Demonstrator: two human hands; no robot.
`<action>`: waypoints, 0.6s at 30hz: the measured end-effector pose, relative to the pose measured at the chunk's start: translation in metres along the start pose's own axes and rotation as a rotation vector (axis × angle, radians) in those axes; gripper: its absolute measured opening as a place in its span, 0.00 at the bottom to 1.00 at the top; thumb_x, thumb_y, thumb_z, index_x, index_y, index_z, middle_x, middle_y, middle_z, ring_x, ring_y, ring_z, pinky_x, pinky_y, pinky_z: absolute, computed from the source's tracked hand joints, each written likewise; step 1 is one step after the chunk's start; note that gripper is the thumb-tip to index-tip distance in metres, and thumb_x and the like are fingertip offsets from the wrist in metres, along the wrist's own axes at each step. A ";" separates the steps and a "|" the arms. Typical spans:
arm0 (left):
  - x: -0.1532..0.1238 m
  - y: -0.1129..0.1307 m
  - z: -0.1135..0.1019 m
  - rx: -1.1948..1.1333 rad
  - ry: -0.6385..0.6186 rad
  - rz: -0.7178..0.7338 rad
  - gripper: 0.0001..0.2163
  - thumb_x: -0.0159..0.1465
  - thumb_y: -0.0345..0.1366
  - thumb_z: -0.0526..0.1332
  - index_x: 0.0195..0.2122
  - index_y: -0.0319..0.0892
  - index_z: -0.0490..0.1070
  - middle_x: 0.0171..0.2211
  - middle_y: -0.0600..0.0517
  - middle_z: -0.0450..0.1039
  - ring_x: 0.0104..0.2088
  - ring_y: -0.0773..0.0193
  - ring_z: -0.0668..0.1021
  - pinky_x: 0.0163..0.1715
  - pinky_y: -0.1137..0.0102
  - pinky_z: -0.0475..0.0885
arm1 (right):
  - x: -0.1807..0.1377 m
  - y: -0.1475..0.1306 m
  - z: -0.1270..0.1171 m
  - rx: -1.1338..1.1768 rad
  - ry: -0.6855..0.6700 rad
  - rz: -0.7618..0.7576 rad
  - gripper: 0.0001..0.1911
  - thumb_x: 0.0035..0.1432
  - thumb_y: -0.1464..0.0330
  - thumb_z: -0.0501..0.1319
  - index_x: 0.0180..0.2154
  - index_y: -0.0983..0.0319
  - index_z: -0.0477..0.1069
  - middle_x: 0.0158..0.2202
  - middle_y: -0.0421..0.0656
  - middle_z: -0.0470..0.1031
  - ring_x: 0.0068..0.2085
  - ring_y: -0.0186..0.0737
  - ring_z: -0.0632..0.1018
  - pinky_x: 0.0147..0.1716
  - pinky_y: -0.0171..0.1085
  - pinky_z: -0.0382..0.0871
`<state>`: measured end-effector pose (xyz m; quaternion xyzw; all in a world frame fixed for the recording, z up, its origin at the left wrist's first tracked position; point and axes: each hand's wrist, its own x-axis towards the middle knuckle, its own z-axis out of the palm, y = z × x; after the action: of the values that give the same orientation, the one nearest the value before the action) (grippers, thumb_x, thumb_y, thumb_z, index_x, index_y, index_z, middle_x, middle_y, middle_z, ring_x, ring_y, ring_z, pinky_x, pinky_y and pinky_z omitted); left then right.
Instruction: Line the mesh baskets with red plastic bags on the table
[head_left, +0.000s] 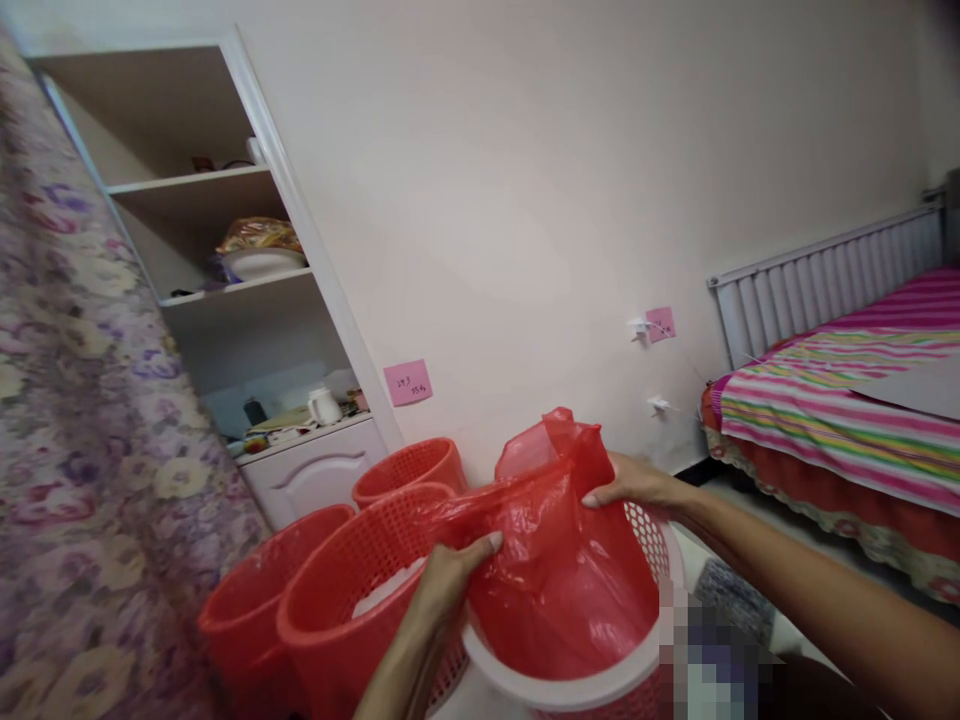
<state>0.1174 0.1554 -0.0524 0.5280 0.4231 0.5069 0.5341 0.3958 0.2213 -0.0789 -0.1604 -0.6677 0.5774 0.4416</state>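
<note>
Together, both hands, left hand (pixel 450 578) and right hand (pixel 637 487), grip opposite edges of a red plastic bag (pixel 559 560), spreading it to line the white-rimmed basket (pixel 570 690) beneath them.

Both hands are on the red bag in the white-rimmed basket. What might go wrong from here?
1. The thin red plastic bag is stretched between the left hand and right hand; it may tear.
2. The white-rimmed basket crowds the red baskets, so a tug might tip one.
</note>
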 end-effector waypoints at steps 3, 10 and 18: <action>0.004 -0.002 0.006 -0.042 -0.087 -0.042 0.16 0.52 0.39 0.72 0.40 0.36 0.80 0.38 0.40 0.82 0.34 0.51 0.83 0.43 0.56 0.77 | 0.007 0.002 -0.001 -0.043 0.019 0.006 0.31 0.42 0.68 0.75 0.50 0.64 0.72 0.45 0.50 0.81 0.44 0.51 0.81 0.46 0.48 0.76; 0.015 0.000 0.016 -0.068 -0.207 -0.020 0.19 0.53 0.34 0.70 0.46 0.34 0.77 0.45 0.37 0.80 0.43 0.47 0.81 0.50 0.53 0.74 | 0.021 0.007 -0.004 -0.022 0.250 -0.070 0.46 0.38 0.67 0.76 0.59 0.58 0.61 0.57 0.50 0.73 0.50 0.51 0.78 0.51 0.49 0.72; 0.027 -0.001 0.032 -0.054 -0.341 0.035 0.27 0.48 0.29 0.71 0.52 0.37 0.74 0.47 0.41 0.79 0.47 0.46 0.79 0.53 0.54 0.70 | 0.031 0.011 0.009 0.100 -0.034 0.153 0.23 0.36 0.70 0.73 0.40 0.66 0.77 0.36 0.47 0.82 0.36 0.44 0.81 0.43 0.44 0.74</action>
<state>0.1523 0.1774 -0.0485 0.5991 0.3034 0.4303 0.6033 0.3679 0.2409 -0.0759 -0.1792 -0.6311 0.6447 0.3923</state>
